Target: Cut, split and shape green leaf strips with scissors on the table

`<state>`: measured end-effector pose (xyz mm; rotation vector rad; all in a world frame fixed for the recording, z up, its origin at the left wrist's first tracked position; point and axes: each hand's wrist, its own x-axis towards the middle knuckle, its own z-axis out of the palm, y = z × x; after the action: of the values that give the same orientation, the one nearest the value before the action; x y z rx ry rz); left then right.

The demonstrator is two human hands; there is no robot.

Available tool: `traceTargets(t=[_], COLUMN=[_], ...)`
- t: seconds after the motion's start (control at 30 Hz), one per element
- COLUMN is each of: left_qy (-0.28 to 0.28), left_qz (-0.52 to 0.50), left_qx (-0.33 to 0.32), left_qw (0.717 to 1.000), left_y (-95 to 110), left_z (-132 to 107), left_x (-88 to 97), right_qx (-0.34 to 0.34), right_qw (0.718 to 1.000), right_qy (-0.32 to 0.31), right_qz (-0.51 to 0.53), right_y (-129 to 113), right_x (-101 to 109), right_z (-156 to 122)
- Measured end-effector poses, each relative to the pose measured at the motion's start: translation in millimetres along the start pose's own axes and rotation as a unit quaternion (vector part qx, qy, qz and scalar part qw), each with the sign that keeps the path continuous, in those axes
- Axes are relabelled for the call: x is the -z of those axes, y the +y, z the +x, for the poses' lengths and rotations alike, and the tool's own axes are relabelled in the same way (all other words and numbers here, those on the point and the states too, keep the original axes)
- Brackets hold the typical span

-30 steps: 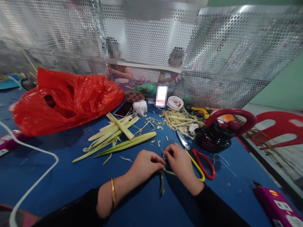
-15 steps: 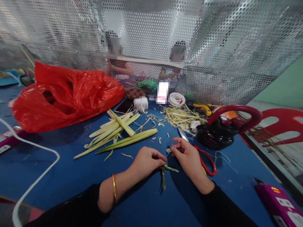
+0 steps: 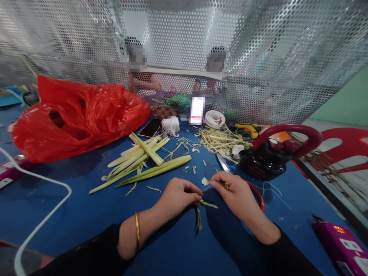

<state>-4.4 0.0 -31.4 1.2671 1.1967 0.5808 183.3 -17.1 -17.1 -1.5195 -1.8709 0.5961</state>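
My left hand (image 3: 179, 197), with a gold bangle at its wrist, pinches a small bundle of green plant strips (image 3: 199, 216); the loose ends hang below the fingertips. My right hand (image 3: 234, 193) is closed in a pinch just to the right, and a faint thin thread seems to run between the two hands. Beyond the right fingertips lies a small pale scrap (image 3: 204, 181). Scissors (image 3: 223, 164) with red handles lie on the table, partly hidden under my right hand. Further left rests a pile of pale green stalks (image 3: 143, 155).
A red plastic bag (image 3: 86, 115) fills the back left. Behind the stalks are a phone (image 3: 151, 128), white thread (image 3: 171, 126) and a white spool (image 3: 215, 119). Shredded trimmings (image 3: 221, 138) lie near a black pot-like object (image 3: 263, 163) with a red handle. A purple power strip (image 3: 339, 241) sits front right.
My right hand has moved slightly right and turned, its fingers drawing closer together. It now covers more of the scissors' handles. My left hand stays in place on the strips.
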Motion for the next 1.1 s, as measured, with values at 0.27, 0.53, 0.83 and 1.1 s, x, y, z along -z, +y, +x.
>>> traceTargets(t=[0.27, 0.53, 0.83, 1.1], left_qy=[-0.012, -0.008, -0.025, -0.030], left_qz=[-0.061, 0.000, -0.058, -0.052], left_qx=[0.029, -0.008, -0.015, -0.016], left_qw=[0.998, 1.000, 0.998, 0.998], left_y=[4, 1, -3, -3], left_z=[-1, -4, 0, 1], left_x=[0.2, 1.4, -0.8, -0.1], right_qx=[-0.006, 0.004, -0.044, 0.029], right_qw=[0.972, 0.978, 0.977, 0.983], right_qy=[-0.160, -0.106, -0.036, -0.112], right_qz=[0.169, 0.179, 0.207, 0.140], right_y=[-17, -19, 3, 5], right_x=[11, -11, -8, -14], right_z=[-4, -6, 0, 2])
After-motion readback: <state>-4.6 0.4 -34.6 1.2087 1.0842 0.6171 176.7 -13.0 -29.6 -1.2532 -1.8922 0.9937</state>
